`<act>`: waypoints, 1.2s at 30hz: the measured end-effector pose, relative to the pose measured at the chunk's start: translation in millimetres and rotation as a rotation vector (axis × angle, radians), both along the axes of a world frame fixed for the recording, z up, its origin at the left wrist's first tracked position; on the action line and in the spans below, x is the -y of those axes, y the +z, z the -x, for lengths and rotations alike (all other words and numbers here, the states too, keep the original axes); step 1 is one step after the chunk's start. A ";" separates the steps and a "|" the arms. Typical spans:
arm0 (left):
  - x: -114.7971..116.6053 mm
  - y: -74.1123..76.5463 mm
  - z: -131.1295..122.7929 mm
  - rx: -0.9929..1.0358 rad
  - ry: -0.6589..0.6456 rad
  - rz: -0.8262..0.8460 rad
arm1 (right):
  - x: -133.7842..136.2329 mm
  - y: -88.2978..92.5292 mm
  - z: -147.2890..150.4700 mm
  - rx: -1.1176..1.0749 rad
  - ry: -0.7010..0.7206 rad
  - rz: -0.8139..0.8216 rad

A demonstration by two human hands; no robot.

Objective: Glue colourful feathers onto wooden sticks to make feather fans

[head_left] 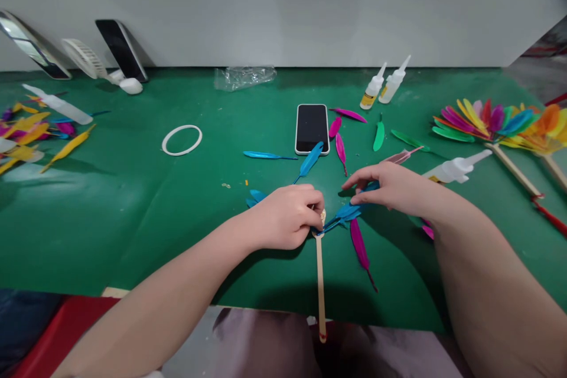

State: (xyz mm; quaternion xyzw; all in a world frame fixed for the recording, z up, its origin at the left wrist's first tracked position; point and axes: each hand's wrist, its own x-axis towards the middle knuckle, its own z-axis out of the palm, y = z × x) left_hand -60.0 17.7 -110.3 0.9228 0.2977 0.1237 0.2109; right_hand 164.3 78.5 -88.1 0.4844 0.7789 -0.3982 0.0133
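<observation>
Green desk (pixel 146 207), grey wall (pixel 248 6); wooden stick (pixel 321 283) crosses the near edge, blue feathers (pixel 346 212) at its head.
Left hand (pixel 290 215) pinches it; right hand (pixel 390 186) curves over feathers, grip unclear.

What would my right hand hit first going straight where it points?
Past the blue feathers at its fingers, your right hand would probably meet your left hand first, though depth is unclear.
</observation>
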 end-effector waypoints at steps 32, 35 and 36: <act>-2.0 -0.5 1.7 -0.039 0.025 0.032 | 1.1 -3.0 -0.6 -0.036 -0.029 -0.006; -1.9 -1.2 2.5 -0.030 0.029 0.034 | -1.9 -1.8 -4.3 -0.058 -0.122 -0.144; -1.8 -1.4 2.7 -0.026 0.029 0.035 | -3.0 -1.0 -5.6 -0.059 -0.179 -0.174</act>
